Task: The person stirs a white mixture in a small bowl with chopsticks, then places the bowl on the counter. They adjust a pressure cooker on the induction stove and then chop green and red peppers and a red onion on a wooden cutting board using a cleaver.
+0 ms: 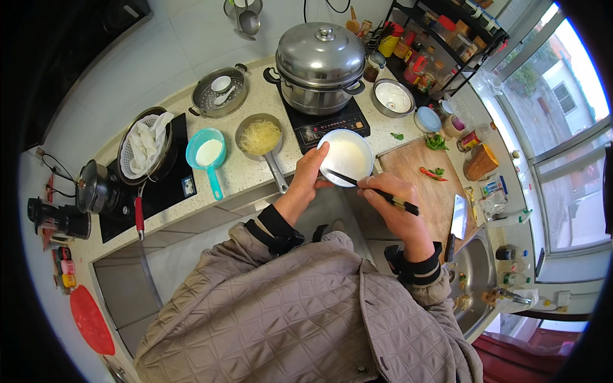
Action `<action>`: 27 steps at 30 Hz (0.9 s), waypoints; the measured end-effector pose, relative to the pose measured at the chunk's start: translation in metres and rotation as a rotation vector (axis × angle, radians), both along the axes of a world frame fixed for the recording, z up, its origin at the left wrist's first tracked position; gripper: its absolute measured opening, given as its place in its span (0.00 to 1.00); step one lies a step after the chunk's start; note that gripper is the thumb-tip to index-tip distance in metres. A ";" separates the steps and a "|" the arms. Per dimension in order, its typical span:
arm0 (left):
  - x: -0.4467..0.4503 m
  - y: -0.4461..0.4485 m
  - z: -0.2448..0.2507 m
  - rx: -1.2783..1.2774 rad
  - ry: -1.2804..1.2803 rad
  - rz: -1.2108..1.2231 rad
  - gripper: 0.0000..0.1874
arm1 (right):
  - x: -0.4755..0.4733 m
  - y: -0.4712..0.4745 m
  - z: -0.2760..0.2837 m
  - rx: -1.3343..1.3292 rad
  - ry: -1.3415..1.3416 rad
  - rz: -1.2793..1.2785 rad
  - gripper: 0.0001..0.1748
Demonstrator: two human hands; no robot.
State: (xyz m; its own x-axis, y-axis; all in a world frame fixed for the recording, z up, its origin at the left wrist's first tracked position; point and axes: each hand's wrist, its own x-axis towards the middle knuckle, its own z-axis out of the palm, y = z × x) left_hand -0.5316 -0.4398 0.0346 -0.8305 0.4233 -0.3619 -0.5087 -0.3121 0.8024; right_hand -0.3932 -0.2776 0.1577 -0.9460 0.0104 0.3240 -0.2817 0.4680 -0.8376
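My left hand (309,174) grips a white bowl (349,155) by its left side, thumb over the rim. Pale, milky liquid or batter fills part of the bowl. Black chopsticks (388,195) are pinched in my right hand (392,201), their lower ends inside the bowl at its near rim. Left of the bowl, a steel saucepan (261,136) holds pale yellow shreds. Beside that stands a turquoise scoop (208,149) with white powder in it. Behind the bowl, a lidded steel steamer pot (321,67) sits on a black induction cooker (330,125).
A cutting board (412,177) bears red pepper pieces (433,174) and a cleaver (458,220), near the sink (471,282). A wok (165,163) with a white colander and cloth rests on the left cooktop (179,191). A steamer tray (220,93) and steel bowl (393,97) stand farther back.
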 end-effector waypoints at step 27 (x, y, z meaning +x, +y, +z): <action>-0.008 -0.012 0.003 0.084 0.092 -0.137 0.32 | 0.000 0.025 -0.003 -0.048 -0.139 0.101 0.08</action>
State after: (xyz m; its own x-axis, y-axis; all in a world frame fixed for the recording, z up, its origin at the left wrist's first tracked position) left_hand -0.5392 -0.4517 0.0373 -0.7912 0.5601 -0.2456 -0.4766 -0.3130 0.8215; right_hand -0.3937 -0.2530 0.1551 -0.9787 -0.0744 0.1912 -0.2049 0.4020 -0.8924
